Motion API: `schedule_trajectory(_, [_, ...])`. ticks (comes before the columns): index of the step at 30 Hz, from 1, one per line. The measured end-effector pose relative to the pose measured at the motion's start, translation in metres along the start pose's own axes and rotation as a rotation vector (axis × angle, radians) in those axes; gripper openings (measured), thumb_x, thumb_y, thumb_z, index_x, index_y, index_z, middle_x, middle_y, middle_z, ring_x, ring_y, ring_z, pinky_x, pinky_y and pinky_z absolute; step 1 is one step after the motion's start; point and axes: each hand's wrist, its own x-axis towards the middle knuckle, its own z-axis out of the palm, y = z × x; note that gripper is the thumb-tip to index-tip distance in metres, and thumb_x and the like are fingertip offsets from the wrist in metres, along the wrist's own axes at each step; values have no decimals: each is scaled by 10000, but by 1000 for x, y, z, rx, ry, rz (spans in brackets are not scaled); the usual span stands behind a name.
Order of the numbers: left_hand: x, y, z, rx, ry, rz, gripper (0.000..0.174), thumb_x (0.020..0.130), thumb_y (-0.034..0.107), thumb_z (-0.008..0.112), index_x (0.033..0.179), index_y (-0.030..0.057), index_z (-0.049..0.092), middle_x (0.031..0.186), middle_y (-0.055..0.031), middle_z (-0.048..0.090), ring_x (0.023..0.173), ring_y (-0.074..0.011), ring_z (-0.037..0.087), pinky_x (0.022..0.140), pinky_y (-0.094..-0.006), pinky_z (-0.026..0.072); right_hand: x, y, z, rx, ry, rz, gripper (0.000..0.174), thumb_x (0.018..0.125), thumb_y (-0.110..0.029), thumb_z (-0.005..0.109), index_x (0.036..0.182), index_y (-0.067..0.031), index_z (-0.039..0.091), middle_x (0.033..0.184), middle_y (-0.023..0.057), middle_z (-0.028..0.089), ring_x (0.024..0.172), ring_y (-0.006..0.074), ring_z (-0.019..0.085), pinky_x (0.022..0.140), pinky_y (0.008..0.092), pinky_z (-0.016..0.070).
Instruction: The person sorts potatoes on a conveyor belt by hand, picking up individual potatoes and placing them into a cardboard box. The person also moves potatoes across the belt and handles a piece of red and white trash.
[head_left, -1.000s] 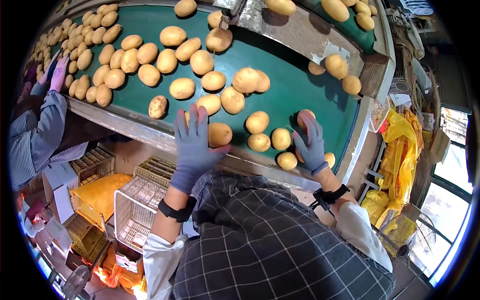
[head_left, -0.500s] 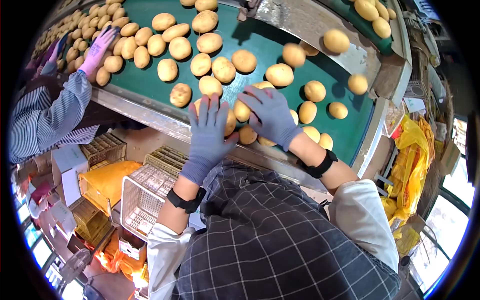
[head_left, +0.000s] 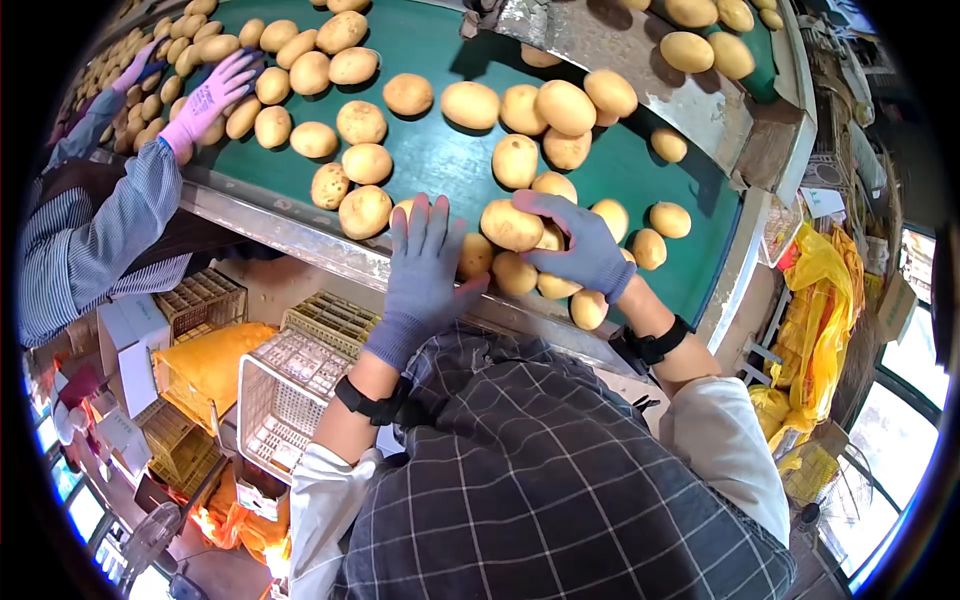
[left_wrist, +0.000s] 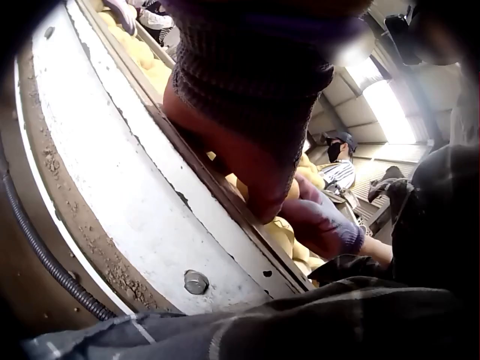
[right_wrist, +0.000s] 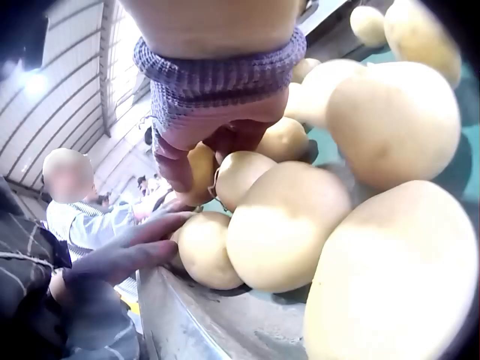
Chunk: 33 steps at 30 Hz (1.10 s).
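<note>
Yellow potatoes lie scattered on a green belt (head_left: 440,150). My left hand (head_left: 424,248), in a grey-blue glove, lies flat with straight fingers over the belt's metal rim (head_left: 290,235); its thumb is beside a potato (head_left: 474,255). My right hand (head_left: 568,238) reaches left over a cluster at the near edge. Its fingers and thumb curl round a large potato (head_left: 509,225). In the right wrist view the right hand (right_wrist: 202,142) curls over potatoes (right_wrist: 285,225), with the left hand (right_wrist: 127,251) beyond. The left wrist view shows the left hand (left_wrist: 255,150) on the rim (left_wrist: 127,195).
Another person in a striped sleeve works at the left, a pink-gloved hand (head_left: 210,95) on the potatoes. A metal chute (head_left: 640,75) feeds potatoes at the top right. Plastic baskets (head_left: 290,385) stand below the belt; yellow bags (head_left: 820,290) hang at the right.
My right hand moved left from the belt's right end to the cluster and now curls round a large potato. The potatoes drifted left. My left hand stayed put.
</note>
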Motion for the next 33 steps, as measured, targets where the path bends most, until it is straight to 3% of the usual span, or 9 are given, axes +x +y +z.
schedule_trajectory(2, [7, 3, 3, -15, -44, 23, 801, 850, 409, 761, 1475, 11, 458, 1540, -230, 414, 1497, -437, 286, 1228, -642, 130, -6, 1, -6, 100, 38, 17, 634, 820, -207, 828, 1398, -105, 590, 1349, 143, 647, 1238, 296, 628, 1044, 377, 505])
schedule_trajectory(6, [16, 17, 6, -4, -44, 142, 732, 899, 399, 707, 1461, -4, 467, 1480, -231, 485, 1457, -417, 352, 1232, -619, 154, -24, 11, -18, -55, 53, -10, 644, 813, -214, 833, 1397, -104, 587, 1387, 120, 624, 1236, 280, 621, 1031, 373, 508])
schedule_trajectory(9, [14, 35, 19, -187, -158, 167, 682, 929, 396, 670, 1443, -13, 486, 1461, -235, 496, 1431, -414, 391, 1232, -592, 191, -39, 2, -26, -86, 36, 69, 639, 820, -187, 836, 1399, -92, 583, 1387, 116, 622, 1249, 261, 611, 1056, 363, 487])
schedule_trajectory(10, [14, 39, 22, -91, -111, 174, 673, 935, 424, 660, 1422, -15, 508, 1438, -224, 519, 1411, -397, 420, 1230, -560, 225, -41, 3, -26, -12, 41, 83, 644, 820, -172, 839, 1402, -83, 579, 1392, 111, 619, 1260, 244, 602, 1065, 359, 480])
schedule_trajectory(13, [16, 40, 18, -280, -76, 154, 640, 927, 359, 699, 1414, -15, 518, 1416, -202, 546, 1380, -381, 468, 1211, -501, 301, -52, 5, -24, 201, 66, 125, 660, 819, -131, 850, 1412, -58, 568, 1402, 96, 613, 1287, 195, 575, 1092, 348, 457])
schedule_trajectory(20, [21, 44, -13, -1246, -113, -263, 673, 941, 75, 729, 1531, 17, 412, 1434, -72, 545, 1335, -160, 491, 1124, -331, 402, -41, -9, -17, 454, 45, 78, 671, 861, -45, 806, 1462, -34, 508, 1507, 117, 520, 1354, 194, 513, 1146, 366, 412])
schedule_trajectory(24, [30, 55, -30, -1715, -212, -462, 756, 919, 21, 737, 1570, 35, 352, 1473, -80, 488, 1346, -153, 483, 1120, -318, 416, -38, -19, -17, 514, -12, 113, 682, 866, -32, 797, 1475, -31, 489, 1526, 118, 499, 1410, 202, 468, 1188, 375, 371])
schedule_trajectory(29, [38, 55, -29, -1779, -184, -418, 794, 877, 44, 793, 1549, 37, 371, 1464, -79, 478, 1312, -155, 503, 1107, -311, 442, -36, -7, -9, 546, -5, 11, 702, 862, -28, 798, 1484, -47, 473, 1551, 136, 466, 1441, 242, 447, 1203, 391, 353])
schedule_trajectory(33, [35, 52, -23, -1583, -43, -327, 682, 877, 150, 819, 1454, 32, 474, 1367, -88, 554, 1245, -170, 549, 1060, -323, 473, -30, -16, -4, 463, -44, 17, 683, 839, -49, 820, 1452, -65, 520, 1519, 127, 503, 1421, 252, 465, 1194, 404, 360])
